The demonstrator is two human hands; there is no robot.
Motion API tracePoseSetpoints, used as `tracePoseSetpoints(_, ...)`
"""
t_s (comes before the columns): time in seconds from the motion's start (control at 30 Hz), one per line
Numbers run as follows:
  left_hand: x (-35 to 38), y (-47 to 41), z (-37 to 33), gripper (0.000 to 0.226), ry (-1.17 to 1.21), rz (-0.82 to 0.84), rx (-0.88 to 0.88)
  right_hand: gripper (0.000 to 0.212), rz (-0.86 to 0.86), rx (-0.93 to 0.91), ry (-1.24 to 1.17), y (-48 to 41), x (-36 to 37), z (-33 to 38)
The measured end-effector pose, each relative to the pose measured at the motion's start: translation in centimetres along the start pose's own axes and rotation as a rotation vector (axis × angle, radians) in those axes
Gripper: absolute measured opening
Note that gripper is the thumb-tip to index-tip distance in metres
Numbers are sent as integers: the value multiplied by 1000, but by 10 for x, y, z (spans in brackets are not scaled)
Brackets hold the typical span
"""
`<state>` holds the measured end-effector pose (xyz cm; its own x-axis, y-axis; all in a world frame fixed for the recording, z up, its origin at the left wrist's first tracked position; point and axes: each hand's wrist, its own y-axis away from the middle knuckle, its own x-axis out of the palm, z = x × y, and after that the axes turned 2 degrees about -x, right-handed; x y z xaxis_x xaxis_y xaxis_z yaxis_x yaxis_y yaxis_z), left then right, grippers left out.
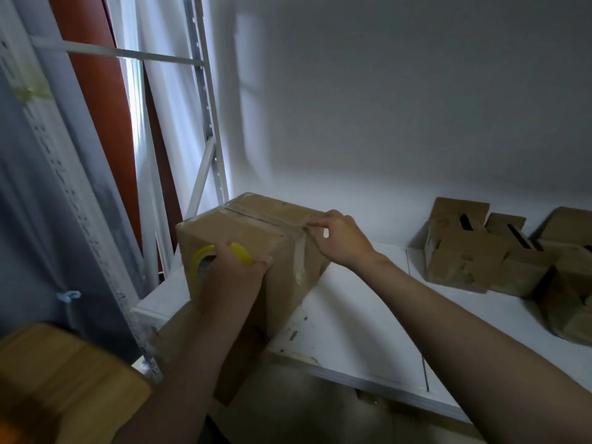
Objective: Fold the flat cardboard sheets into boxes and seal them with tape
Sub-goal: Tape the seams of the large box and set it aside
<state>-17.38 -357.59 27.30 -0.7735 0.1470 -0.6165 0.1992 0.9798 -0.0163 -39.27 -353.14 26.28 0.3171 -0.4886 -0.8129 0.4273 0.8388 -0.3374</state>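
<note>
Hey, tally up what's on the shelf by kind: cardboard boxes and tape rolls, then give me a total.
Taped box being worked on: 1
Other boxes at the right: at least 3, bunched and cut off by the frame edge
Yellow tape roll, in the left hand: 1
Total: at least 5

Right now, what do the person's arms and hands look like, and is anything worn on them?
Both forearms are bare: no sleeves, gloves, watch or rings show on the left hand or the right hand. A yellow-orange garment at the lower left edge may be a short sleeve, but it is too blurred to tell.
</note>
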Motion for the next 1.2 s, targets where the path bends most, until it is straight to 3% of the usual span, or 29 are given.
tracePoseSetpoints(0.17,10,5,-3,97,12,-47,102,61,146,95,22,-51,27,-18)
tracePoseSetpoints(0.33,21,-8,-2,85,-41,-94,132,88,243,184,-2,-79,38,-25)
tracePoseSetpoints(0.57,32,-13,6,87,-44,-106,120,70,163,189,-195,-75,23,-34)
tracePoseSetpoints(0.77,17,-23,7,86,24,-34,129,78,61,297,-210,-31,-2,-49)
tracePoseSetpoints(0.87,13,-25,2,82,55,21,170,64,-16,362,-154,0,-12,-57)
tracePoseSetpoints(1.0,19,-30,-10,74,69,47,243,63,-137,418,-113,35,-24,-63)
tracePoseSetpoints(1.2,37,-51,-25,60,-37,16,397,60,-184,417,-84,72,-41,-55)
